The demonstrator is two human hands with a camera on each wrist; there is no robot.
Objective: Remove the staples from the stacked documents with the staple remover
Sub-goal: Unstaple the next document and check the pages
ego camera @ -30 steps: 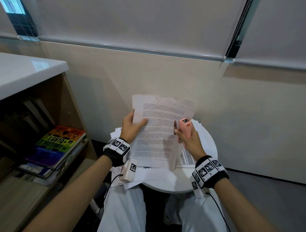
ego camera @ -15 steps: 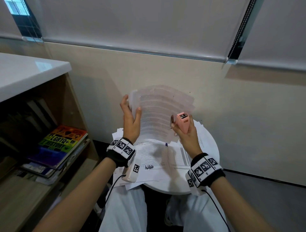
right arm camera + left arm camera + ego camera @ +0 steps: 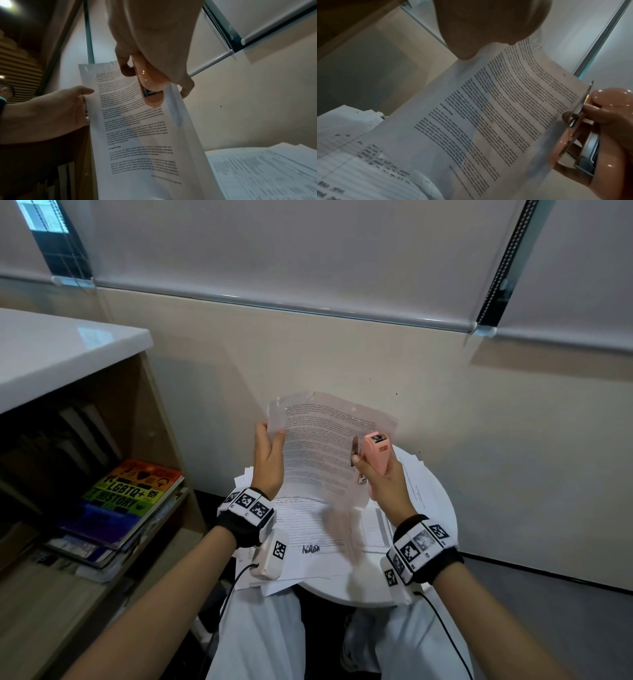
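My left hand (image 3: 270, 434) pinches the left edge of a printed document (image 3: 322, 446) and holds it raised and tilted above the round white table (image 3: 431, 546). My right hand (image 3: 368, 470) grips a pink staple remover (image 3: 374, 451) at the sheet's right edge. In the left wrist view the staple remover (image 3: 583, 121) has its metal blade lying along that edge of the document (image 3: 488, 115). The right wrist view shows the staple remover (image 3: 150, 86) in front of the document (image 3: 140, 135), with my left hand (image 3: 51, 108) at the far side. No staple is visible.
More loose papers (image 3: 308, 539) cover the table and overhang its near left edge. A wooden shelf with stacked books (image 3: 130, 501) under a white counter (image 3: 51, 354) stands close on the left. A wall runs right behind the table. My knees sit under its front edge.
The document has swung up off the table, blurred mid-way, and now hangs higher and more tilted. My left hand rose with it. The right hand and remover stayed by its right edge.
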